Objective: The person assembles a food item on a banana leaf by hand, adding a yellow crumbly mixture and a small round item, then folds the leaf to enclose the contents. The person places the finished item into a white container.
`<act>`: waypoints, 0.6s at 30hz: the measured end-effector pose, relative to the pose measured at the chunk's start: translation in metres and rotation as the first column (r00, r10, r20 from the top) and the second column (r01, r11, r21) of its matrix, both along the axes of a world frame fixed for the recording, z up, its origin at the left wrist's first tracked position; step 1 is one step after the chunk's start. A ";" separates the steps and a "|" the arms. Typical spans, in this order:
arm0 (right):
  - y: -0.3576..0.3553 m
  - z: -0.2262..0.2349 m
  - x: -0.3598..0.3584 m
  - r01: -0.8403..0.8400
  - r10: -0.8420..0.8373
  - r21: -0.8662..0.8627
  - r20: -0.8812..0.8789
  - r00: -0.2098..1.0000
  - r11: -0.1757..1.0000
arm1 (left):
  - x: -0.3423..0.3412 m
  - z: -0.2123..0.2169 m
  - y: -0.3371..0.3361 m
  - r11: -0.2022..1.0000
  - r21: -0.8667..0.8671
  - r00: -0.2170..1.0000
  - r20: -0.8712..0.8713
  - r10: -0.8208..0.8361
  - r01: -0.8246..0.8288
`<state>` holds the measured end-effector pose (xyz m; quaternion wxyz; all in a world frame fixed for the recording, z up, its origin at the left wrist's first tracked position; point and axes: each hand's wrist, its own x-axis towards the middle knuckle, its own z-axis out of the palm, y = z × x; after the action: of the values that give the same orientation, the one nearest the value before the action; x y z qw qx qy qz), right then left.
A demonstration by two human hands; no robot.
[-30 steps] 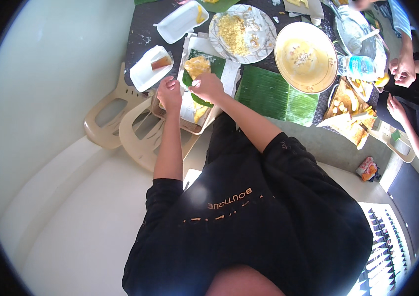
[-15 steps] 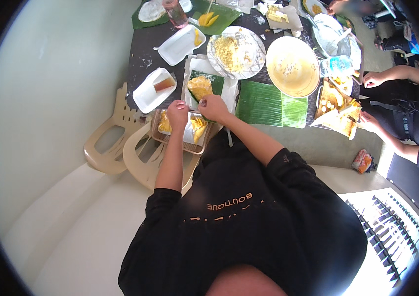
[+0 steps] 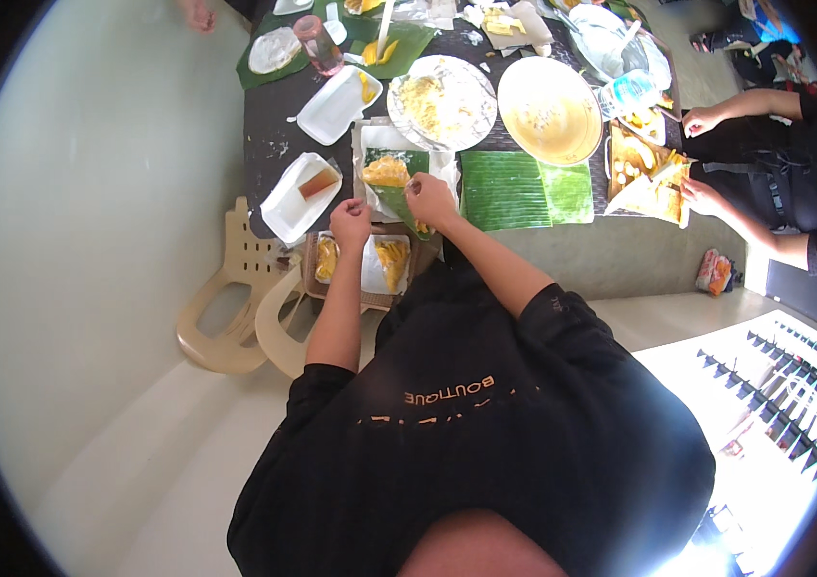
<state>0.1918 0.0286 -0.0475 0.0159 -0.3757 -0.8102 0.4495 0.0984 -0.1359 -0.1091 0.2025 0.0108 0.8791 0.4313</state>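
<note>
We see both hands at the near edge of a dark table (image 3: 274,144). The right hand (image 3: 430,199) pinches the edge of a small banana leaf piece (image 3: 399,197) that carries a heap of yellow food (image 3: 386,171); the leaf lies on white paper just beyond the hands. The left hand (image 3: 351,221) is loosely curled, fingertips together, just left of that leaf; whether it grips anything we cannot tell.

Below the hands, on a beige plastic chair (image 3: 235,317), sits a shallow tray (image 3: 312,279) lined with white paper and holding two portions of yellow food. To the left, a white foam tray (image 3: 285,207) holds a small brown piece (image 3: 318,185). Farther off, a second white foam tray (image 3: 331,111) holds a bit of yellow food, and a round plate (image 3: 471,106) holds pale shredded food. To its right stands a large yellow bowl (image 3: 548,111), near-empty with small crumbs. A large banana leaf (image 3: 519,190) lies flat right of the hands.

At the far right, another person's hands (image 3: 702,120) work over a tray of yellow pieces (image 3: 641,168).
</note>
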 end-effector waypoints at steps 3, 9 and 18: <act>0.006 -0.004 0.002 0.031 -0.031 0.002 0.067 0.997 1.000 | 0.001 0.013 0.002 1.000 -0.016 0.998 -0.064 -0.028 0.027; 0.010 -0.007 0.002 0.048 -0.048 0.002 0.171 0.984 0.999 | 0.003 0.037 -0.002 0.991 -0.115 0.968 -0.232 -0.099 0.074; 0.008 -0.006 -0.001 0.057 -0.066 0.055 0.175 0.982 0.997 | 0.023 0.066 0.006 0.938 -0.292 0.780 -0.537 -0.322 0.187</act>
<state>0.1913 0.0361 -0.0533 -0.0329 -0.4384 -0.8074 0.3935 0.1218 -0.1298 -0.0429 -0.0168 0.2375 0.9315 0.2749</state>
